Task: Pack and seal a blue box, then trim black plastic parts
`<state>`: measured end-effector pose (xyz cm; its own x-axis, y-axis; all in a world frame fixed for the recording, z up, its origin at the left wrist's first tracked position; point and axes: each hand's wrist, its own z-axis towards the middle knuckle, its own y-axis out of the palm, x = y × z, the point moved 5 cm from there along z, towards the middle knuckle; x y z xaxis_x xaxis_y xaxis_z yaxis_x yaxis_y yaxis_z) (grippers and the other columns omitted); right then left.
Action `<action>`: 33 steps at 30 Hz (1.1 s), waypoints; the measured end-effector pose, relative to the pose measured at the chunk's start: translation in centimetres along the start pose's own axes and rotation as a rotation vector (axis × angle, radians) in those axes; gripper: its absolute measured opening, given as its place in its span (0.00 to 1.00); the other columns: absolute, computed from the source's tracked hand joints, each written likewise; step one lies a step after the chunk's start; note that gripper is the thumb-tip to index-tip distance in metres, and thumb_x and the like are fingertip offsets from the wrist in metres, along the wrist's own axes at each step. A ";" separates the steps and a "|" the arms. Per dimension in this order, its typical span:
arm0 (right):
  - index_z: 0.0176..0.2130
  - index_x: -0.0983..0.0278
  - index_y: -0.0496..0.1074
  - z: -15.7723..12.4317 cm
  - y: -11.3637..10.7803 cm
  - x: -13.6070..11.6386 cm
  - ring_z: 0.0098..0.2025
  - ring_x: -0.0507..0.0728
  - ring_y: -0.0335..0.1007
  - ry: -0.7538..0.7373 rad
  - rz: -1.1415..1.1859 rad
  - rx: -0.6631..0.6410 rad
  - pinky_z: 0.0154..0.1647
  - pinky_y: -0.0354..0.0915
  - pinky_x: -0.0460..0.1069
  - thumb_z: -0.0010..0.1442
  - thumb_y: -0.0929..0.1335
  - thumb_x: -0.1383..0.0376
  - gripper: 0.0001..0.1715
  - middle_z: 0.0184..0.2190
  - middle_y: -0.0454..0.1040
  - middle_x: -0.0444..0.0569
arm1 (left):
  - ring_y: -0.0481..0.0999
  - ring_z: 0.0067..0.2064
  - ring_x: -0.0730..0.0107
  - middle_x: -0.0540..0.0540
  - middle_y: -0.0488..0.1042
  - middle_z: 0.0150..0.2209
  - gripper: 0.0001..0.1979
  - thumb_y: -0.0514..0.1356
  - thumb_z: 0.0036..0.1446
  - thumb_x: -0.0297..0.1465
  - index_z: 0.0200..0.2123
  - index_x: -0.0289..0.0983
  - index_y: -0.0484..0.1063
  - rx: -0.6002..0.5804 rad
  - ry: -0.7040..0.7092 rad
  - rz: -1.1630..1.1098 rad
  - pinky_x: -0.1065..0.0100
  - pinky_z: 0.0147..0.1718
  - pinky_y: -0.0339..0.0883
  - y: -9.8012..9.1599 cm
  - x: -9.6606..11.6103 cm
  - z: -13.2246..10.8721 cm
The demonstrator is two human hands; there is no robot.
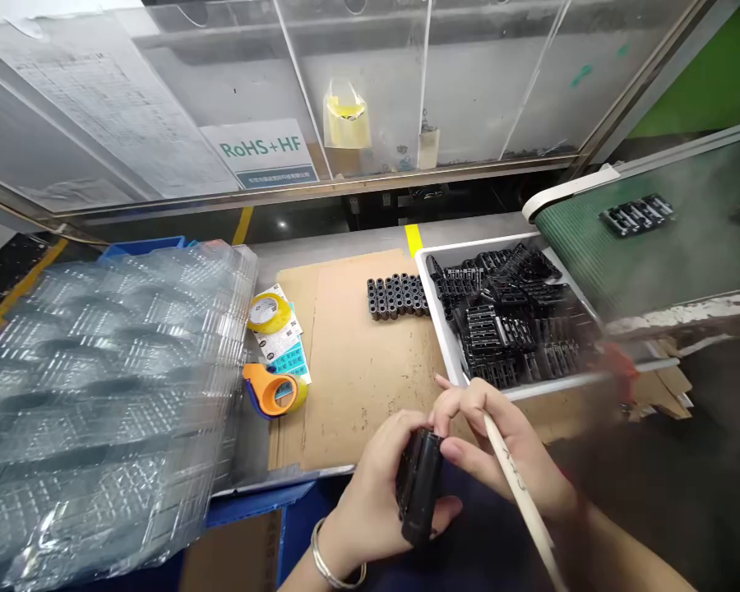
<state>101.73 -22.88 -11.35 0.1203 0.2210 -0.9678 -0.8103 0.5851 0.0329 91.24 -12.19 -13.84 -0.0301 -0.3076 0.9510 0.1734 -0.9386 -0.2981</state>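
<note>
Fingers of the left hand [376, 493] are wrapping around a black part [420, 485], which is standing tilted between the thumb and the palm, just off the worktable's near edge. Thumb and forefinger of the right hand [511, 444] are closing narrowly at the part's upper end, while a pale stick [518, 489] with dark markings is slanting down from the same hand's grip. A silver bracelet [325, 563] is circling the left wrist.

Beyond the hands, a cardboard sheet [345, 370] is covering the worktop, with a block of black cylinders [398, 298] standing in close rows near its far right. To the left, an orange tape dispenser [260, 382] and a yellow tape roll [280, 312] are resting against printed labels [292, 359].

Just past the right hand, a white tray [442, 325] is holding a jumbled heap of black pieces [499, 321], its near corner sitting close to the knuckles. A green conveyor [666, 263] is carrying a black ribbed piece [638, 214] at right. Clear plastic trays [111, 395] are stacking up at left, and a blue bin [299, 514] below is holding brown cardboard [234, 555].
</note>
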 end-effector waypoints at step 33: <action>0.40 0.57 0.76 -2.9 -0.1 -0.3 0.30 0.52 0.73 0.095 0.322 0.236 0.33 0.75 0.49 0.66 0.69 0.67 0.05 0.28 0.75 0.43 | 0.77 0.40 0.70 0.53 0.76 0.41 0.29 0.69 0.43 0.26 0.48 0.45 0.65 0.010 -0.020 -0.007 0.70 0.41 0.72 1.3 2.1 0.2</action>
<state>100.07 -25.30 -11.77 -0.1804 0.3560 -0.9169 -0.6424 0.6632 0.3839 91.56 -13.98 -12.25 -0.0119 -0.2979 0.9545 0.1831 -0.9391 -0.2908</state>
